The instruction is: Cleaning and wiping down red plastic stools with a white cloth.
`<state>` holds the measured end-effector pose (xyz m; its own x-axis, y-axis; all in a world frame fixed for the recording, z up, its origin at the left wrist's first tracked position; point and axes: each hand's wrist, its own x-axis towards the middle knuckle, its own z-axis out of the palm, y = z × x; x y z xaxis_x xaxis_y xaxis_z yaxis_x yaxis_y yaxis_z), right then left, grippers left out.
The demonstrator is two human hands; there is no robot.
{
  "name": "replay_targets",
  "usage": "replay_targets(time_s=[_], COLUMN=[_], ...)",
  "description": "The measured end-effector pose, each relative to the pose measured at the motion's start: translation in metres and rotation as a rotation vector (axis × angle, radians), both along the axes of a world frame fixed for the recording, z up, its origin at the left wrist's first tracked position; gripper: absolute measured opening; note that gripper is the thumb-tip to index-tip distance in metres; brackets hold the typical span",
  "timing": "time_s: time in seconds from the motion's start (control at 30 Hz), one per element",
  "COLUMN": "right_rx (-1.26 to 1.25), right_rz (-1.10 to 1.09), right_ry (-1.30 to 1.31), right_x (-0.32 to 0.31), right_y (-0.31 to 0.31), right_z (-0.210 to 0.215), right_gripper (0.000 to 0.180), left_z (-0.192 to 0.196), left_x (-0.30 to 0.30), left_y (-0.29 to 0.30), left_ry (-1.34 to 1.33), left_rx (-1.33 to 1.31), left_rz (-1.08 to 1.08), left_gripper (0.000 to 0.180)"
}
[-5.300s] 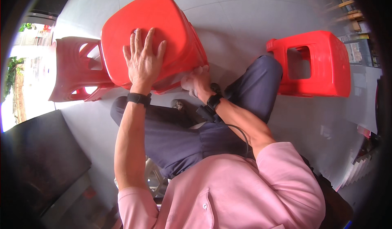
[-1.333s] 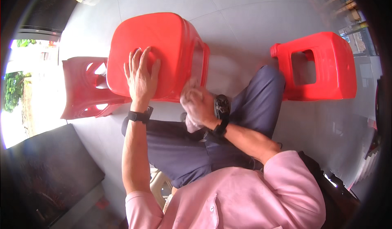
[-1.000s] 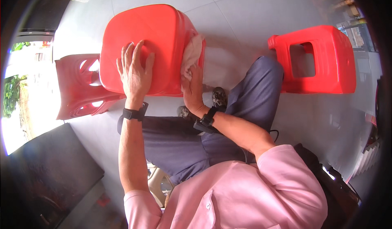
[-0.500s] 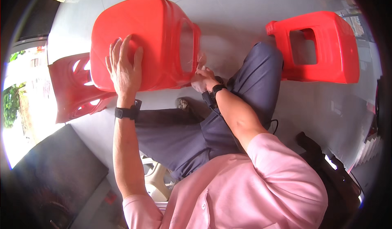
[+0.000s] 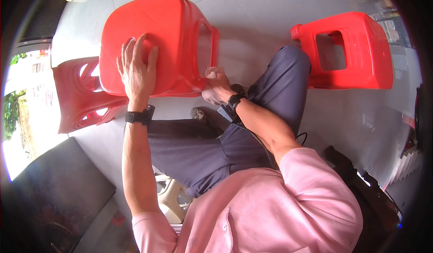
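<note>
- The left hand [image 5: 136, 70] lies flat and open on the seat of the red stool [image 5: 153, 41], fingers spread; it presses, it does not grasp.
- The stool stands on the floor [image 5: 266, 9] just in front of the person's knees, tilted so that its seat and one side with a slot both show.
- The right hand [image 5: 215, 85] is curled at the stool's lower right corner, closed around a small pale cloth [image 5: 212, 71] that touches the stool's side.
- Both wrists carry dark bands.
- The floor is smooth, pale grey, laid in large tiles with thin joints, and shines faintly.
- A second stool [image 5: 349, 50], also red, stands apart to the right, beside the right leg.
- A third stool [image 5: 83, 97] lies on its side at the left, partly behind the first.
- A dark mat [image 5: 54, 194] covers the floor at lower left; daylight and greenery show at the left rim.
- A black bag [image 5: 365, 194] sits at lower right.
</note>
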<state>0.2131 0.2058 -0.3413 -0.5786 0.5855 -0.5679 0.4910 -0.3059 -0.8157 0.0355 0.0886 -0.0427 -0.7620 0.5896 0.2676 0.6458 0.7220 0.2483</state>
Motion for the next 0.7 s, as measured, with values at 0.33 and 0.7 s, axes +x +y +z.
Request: replay_targets(time_s=[0.33, 0.7], right_rx=[-0.570, 0.096], right_rz=[-0.276, -0.125], right_ry=[0.257, 0.354], right_x=[-0.001, 0.014], right_y=[-0.035, -0.033], right_z=[0.149, 0.124], right_gripper=[0.014, 0.028], left_z=[-0.006, -0.004], left_x=[-0.005, -0.002], left_y=[-0.022, -0.005], left_ry=[0.024, 0.018], left_rx=[-0.037, -0.026], left_rz=[0.018, 0.008], left_gripper=[0.054, 0.054])
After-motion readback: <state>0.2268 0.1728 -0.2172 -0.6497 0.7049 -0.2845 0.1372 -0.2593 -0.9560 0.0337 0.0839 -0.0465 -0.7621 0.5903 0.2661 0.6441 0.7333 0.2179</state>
